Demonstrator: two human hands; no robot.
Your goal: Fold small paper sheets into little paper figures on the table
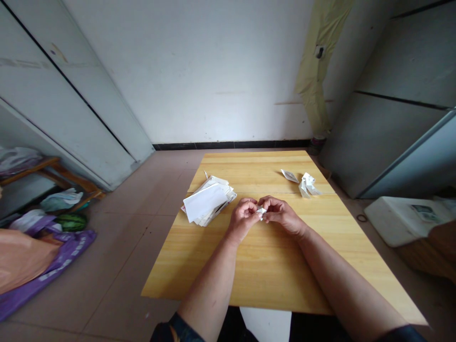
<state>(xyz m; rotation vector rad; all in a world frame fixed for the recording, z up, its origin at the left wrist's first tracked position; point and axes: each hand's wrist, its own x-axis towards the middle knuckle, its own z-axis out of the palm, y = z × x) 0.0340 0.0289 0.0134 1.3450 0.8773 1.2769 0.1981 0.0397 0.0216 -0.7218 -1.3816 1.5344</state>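
Between my two hands is a small folded piece of white paper [261, 211], partly hidden by the fingers. My left hand [244, 218] pinches its left side with thumb and fingers. From the right, my right hand [281, 214] grips the other side, its fingertips close to the left thumb. Both hands are just above the wooden table [270, 266], near its middle. Left of them lies an untidy stack of paper sheets [206, 201]. Farther off to the right rest a flat, diamond-shaped folded paper [289, 175] and a bunch of folded white paper pieces [308, 185].
A white wall [228, 71] stands beyond the table. On the floor at left are a purple bag [71, 249] and a watermelon [71, 222] beside a wooden stand [67, 178]. A white box [399, 221] sits to the right, below a grey cabinet [392, 133].
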